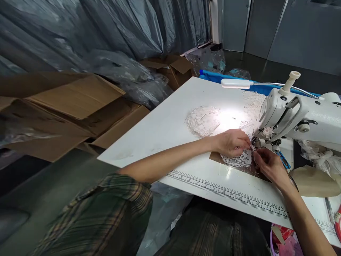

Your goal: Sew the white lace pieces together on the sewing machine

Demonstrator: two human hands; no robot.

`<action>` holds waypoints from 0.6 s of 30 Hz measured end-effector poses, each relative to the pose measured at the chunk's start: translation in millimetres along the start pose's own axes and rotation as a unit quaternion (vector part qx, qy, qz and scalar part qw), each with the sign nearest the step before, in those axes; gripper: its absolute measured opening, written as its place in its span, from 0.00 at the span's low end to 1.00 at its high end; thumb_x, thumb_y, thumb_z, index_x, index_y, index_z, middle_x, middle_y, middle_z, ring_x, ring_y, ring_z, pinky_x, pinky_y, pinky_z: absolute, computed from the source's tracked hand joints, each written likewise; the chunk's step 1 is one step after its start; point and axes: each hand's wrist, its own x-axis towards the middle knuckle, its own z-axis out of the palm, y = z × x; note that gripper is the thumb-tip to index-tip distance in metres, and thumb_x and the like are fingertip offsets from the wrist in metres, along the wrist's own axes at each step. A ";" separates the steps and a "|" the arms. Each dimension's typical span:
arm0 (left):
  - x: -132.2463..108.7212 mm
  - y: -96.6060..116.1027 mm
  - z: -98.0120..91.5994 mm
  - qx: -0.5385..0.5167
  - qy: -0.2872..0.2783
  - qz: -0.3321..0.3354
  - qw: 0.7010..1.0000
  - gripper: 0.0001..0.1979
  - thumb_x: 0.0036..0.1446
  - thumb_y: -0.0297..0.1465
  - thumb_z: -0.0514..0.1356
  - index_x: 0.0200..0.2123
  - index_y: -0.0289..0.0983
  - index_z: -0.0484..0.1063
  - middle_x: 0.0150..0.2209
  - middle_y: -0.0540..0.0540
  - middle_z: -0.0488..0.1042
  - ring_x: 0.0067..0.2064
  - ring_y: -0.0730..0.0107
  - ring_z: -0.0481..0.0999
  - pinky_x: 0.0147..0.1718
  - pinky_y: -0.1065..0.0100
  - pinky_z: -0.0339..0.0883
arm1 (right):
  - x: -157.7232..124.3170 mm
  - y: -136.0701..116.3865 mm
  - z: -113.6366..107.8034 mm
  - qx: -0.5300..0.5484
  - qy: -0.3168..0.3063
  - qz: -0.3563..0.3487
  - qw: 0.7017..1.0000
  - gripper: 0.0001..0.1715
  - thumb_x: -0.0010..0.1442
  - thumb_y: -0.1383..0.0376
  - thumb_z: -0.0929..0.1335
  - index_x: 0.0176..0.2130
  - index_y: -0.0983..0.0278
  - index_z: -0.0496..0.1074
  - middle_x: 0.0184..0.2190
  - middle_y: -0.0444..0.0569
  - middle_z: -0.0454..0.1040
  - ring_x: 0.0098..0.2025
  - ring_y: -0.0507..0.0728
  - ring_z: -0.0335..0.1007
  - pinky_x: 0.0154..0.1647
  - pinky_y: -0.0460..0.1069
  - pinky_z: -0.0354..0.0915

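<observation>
At the needle of a white sewing machine [295, 113], my left hand [231, 142] lies on a piece of white lace [237, 160], its fingers curled and pinching the lace edge. My right hand [268, 165] is just to the right of it, fingers pinched on the same lace close to the presser foot. The lace lies on a brown sheet [215, 156] on the white table [165, 124]. Another lace piece [204, 121] rests farther back in the lamp's light.
A ruler scale [229, 193] runs along the table's near edge. Open cardboard boxes [71, 106] stand to the left, with grey plastic sheeting [106, 32] behind. A gooseneck lamp [236, 83] hangs over the table. Pale fabric [314, 179] lies under the machine's arm at the right.
</observation>
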 end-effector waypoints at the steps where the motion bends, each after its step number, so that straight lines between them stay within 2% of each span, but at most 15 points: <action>1: -4.4 7.6 -0.5 0.001 -0.007 0.021 1.000 0.13 0.61 0.27 0.55 0.45 0.37 0.77 0.47 0.42 0.80 0.44 0.65 0.79 0.43 0.61 0.73 | -1.7 -2.9 1.4 -0.010 0.005 -0.006 1.000 0.20 0.60 0.49 0.64 0.34 0.60 0.75 0.21 0.45 0.76 0.22 0.55 0.70 0.25 0.48 0.65; 4: -11.8 22.4 -3.6 0.051 -0.026 0.019 0.998 0.14 0.66 0.35 0.58 0.50 0.35 0.75 0.53 0.37 0.77 0.47 0.59 0.79 0.45 0.58 0.69 | -7.5 -7.5 7.1 -0.059 0.029 -0.033 0.997 0.15 0.59 0.54 0.64 0.36 0.61 0.75 0.27 0.48 0.78 0.26 0.56 0.72 0.29 0.49 0.65; 7: -11.8 26.9 -5.7 0.090 -0.011 -0.003 0.996 0.16 0.69 0.39 0.56 0.48 0.33 0.75 0.51 0.36 0.78 0.45 0.59 0.78 0.44 0.58 0.66 | -13.0 -7.5 12.4 -0.093 0.049 -0.070 0.992 0.15 0.61 0.57 0.63 0.38 0.61 0.76 0.34 0.51 0.79 0.32 0.57 0.74 0.33 0.50 0.67; 12: -7.7 31.1 -0.3 0.084 0.026 -0.007 0.996 0.11 0.70 0.31 0.53 0.46 0.34 0.73 0.47 0.39 0.79 0.46 0.64 0.77 0.47 0.61 0.65 | -18.7 -7.9 17.0 -0.126 0.044 -0.113 0.985 0.17 0.66 0.58 0.62 0.42 0.59 0.78 0.40 0.51 0.80 0.38 0.59 0.76 0.37 0.51 0.69; 15: -7.4 34.0 4.6 0.070 0.005 -0.006 0.998 0.10 0.69 0.29 0.53 0.45 0.33 0.73 0.43 0.40 0.80 0.44 0.64 0.76 0.47 0.62 0.66 | -18.6 -7.9 13.7 -0.148 0.022 -0.134 0.980 0.18 0.66 0.58 0.62 0.45 0.59 0.79 0.43 0.52 0.80 0.39 0.59 0.77 0.36 0.51 0.70; 18: -8.3 34.0 7.5 0.059 -0.032 -0.032 0.997 0.10 0.70 0.31 0.53 0.42 0.35 0.74 0.41 0.42 0.80 0.41 0.66 0.76 0.45 0.63 0.66 | -13.0 -6.3 -0.2 -0.117 -0.020 -0.171 0.978 0.19 0.66 0.59 0.62 0.46 0.61 0.79 0.43 0.54 0.80 0.42 0.59 0.78 0.43 0.52 0.72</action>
